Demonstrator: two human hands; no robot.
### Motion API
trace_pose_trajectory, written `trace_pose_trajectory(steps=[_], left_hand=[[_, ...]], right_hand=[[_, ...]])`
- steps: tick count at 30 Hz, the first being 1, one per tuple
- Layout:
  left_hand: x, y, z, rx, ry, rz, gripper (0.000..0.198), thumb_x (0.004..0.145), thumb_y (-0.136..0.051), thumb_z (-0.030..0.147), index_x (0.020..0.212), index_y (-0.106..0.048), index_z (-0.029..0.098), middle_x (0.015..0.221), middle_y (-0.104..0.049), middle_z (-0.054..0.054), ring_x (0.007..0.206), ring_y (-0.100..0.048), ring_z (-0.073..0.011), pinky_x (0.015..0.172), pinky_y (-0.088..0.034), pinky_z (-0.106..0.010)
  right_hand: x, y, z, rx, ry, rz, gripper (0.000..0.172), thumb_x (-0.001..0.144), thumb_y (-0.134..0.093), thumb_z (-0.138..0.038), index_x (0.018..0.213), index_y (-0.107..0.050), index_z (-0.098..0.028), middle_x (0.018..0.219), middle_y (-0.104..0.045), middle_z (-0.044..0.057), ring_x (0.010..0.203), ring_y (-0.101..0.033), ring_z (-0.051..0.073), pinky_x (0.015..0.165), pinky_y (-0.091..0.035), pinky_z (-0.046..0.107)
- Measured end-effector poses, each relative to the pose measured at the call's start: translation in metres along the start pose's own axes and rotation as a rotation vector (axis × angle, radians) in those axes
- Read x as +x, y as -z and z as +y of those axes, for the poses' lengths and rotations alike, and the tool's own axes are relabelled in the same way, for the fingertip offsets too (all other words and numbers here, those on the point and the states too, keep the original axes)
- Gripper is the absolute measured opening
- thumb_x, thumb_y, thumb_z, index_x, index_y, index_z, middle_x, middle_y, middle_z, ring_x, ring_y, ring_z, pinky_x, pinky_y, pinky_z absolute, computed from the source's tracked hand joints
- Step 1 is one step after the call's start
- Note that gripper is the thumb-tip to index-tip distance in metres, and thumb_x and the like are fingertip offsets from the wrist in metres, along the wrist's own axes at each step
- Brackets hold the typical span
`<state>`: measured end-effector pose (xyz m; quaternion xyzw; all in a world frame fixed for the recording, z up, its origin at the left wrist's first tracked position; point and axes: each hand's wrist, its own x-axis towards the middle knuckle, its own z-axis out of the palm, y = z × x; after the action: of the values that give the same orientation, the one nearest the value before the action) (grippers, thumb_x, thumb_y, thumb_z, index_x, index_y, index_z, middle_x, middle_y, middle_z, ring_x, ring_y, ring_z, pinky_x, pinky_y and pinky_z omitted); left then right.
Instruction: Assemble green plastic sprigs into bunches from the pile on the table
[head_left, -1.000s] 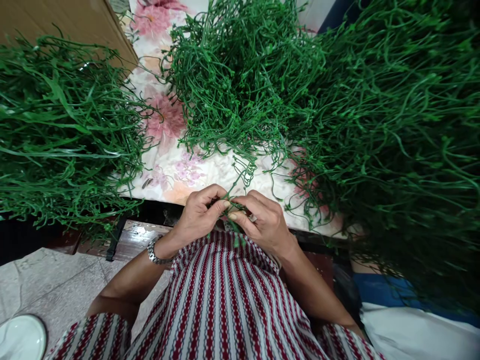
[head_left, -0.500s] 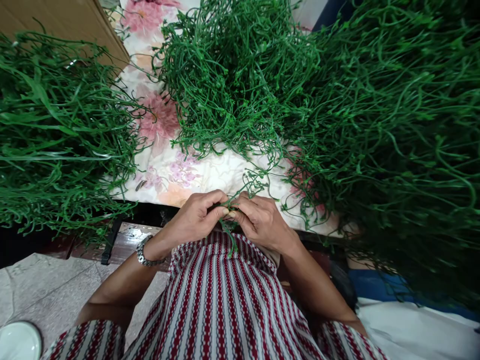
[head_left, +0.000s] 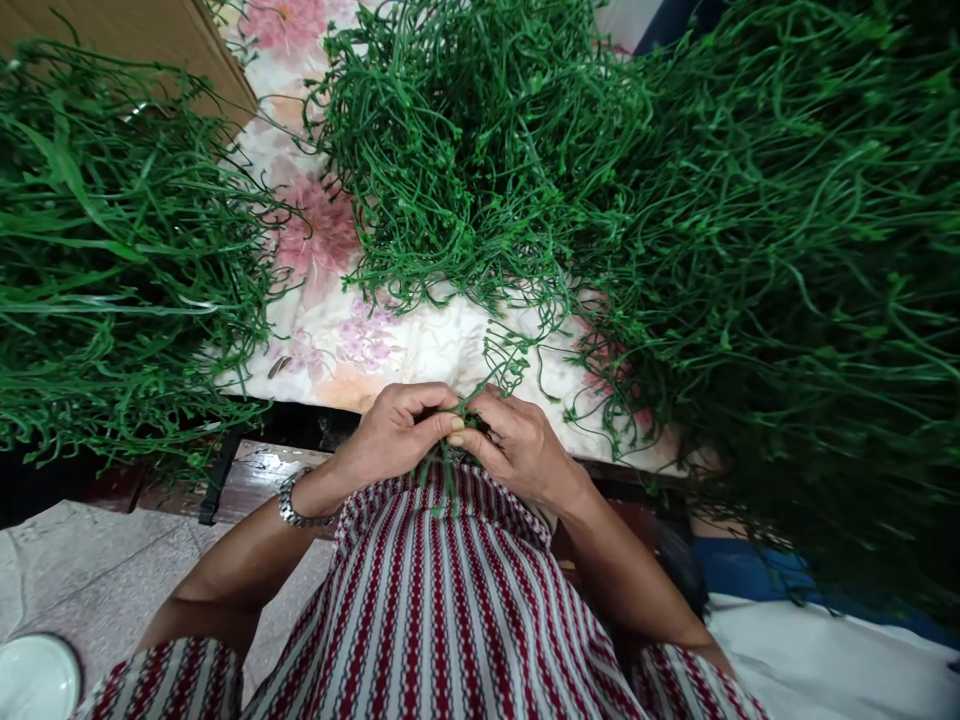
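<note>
Over my lap, at the cloth's near edge, my two hands meet thumb to thumb. My left hand (head_left: 401, 432) is closed in a pinch on a small bunch of thin green stems (head_left: 504, 362). Pressed against it, my right hand (head_left: 521, 440) pinches the same bunch. The stems fan out above the fingers onto the cloth, with small bud-like tips, and a few ends hang below the thumbs in front of the striped garment (head_left: 450, 600). The fingers hide the point where the stems are gripped.
Large heaps of similar green stems lie at the left (head_left: 127, 260), the top middle (head_left: 480, 150) and the right (head_left: 810, 260). Beneath is a flowered cloth (head_left: 427, 350). A cardboard box (head_left: 142, 50) stands upper left, and a white round object (head_left: 37, 680) sits lower left.
Both thumbs have shifted slightly on the bunch. The stem ends hanging below have swung a little to the left. The view has moved slightly; the heaps look unchanged.
</note>
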<state>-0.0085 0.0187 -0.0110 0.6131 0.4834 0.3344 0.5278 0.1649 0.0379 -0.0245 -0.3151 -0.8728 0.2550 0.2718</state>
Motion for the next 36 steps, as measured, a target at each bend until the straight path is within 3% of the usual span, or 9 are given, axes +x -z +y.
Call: trace_pose_trajectory(steps=[6,13,18,23,29,36], left_hand=[[0.000,0.012,0.009,0.057,0.012,-0.097,0.016,0.081,-0.051,0.022,0.069,-0.058,0.012,0.060,-0.049,0.003,0.058,-0.042,-0.0079,0.055,-0.035,-0.019],[0.002,0.014,0.012,-0.028,0.178,-0.260,0.006,0.073,-0.057,0.017,0.073,-0.061,0.012,0.064,-0.055,0.002,0.061,-0.046,-0.0087,0.058,-0.038,-0.020],[0.005,0.016,0.009,-0.184,0.247,-0.381,0.022,0.071,-0.060,0.023,0.054,-0.050,0.012,0.051,-0.035,0.005,0.050,-0.030,-0.0054,0.047,-0.024,-0.019],[0.004,0.016,0.001,-0.431,0.320,-0.484,0.038,0.065,-0.066,0.036,0.047,-0.041,0.014,0.049,-0.026,0.006,0.048,-0.021,-0.0054,0.046,-0.014,-0.023],[-0.004,0.016,-0.006,-0.516,0.396,-0.540,0.037,0.063,-0.070,0.036,0.047,-0.046,0.014,0.049,-0.030,0.005,0.047,-0.023,-0.0057,0.044,-0.015,-0.024],[-0.002,0.016,-0.010,-0.541,0.305,-0.555,0.034,0.062,-0.072,0.041,0.049,-0.056,0.014,0.048,-0.042,0.003,0.046,-0.031,-0.0070,0.043,-0.024,-0.024]], right_hand=[[-0.002,0.010,0.003,-0.079,0.052,-0.020,0.019,0.090,-0.045,-0.026,0.077,-0.054,-0.016,0.063,-0.054,0.000,0.057,-0.047,0.011,0.055,-0.033,0.023],[-0.002,0.012,0.006,-0.009,0.036,-0.252,0.021,0.092,-0.037,-0.030,0.086,-0.051,-0.016,0.064,-0.050,-0.001,0.055,-0.043,0.010,0.053,-0.030,0.022],[0.001,0.015,0.003,0.105,0.102,-0.318,0.026,0.093,-0.035,-0.033,0.078,-0.047,-0.016,0.060,-0.040,-0.004,0.050,-0.034,0.008,0.050,-0.025,0.022],[0.005,0.017,0.003,0.486,0.108,-0.386,0.031,0.092,-0.037,-0.032,0.065,-0.040,-0.017,0.054,-0.028,-0.007,0.045,-0.027,0.005,0.045,-0.023,0.020],[0.002,0.011,0.005,0.904,0.004,-0.465,0.028,0.091,-0.041,-0.029,0.067,-0.047,-0.015,0.057,-0.044,-0.004,0.049,-0.039,0.004,0.049,-0.032,0.017],[-0.004,-0.003,-0.002,1.265,-0.144,-0.519,0.037,0.088,-0.046,-0.043,0.063,-0.045,-0.016,0.053,-0.045,-0.003,0.047,-0.039,0.006,0.048,-0.033,0.022]])
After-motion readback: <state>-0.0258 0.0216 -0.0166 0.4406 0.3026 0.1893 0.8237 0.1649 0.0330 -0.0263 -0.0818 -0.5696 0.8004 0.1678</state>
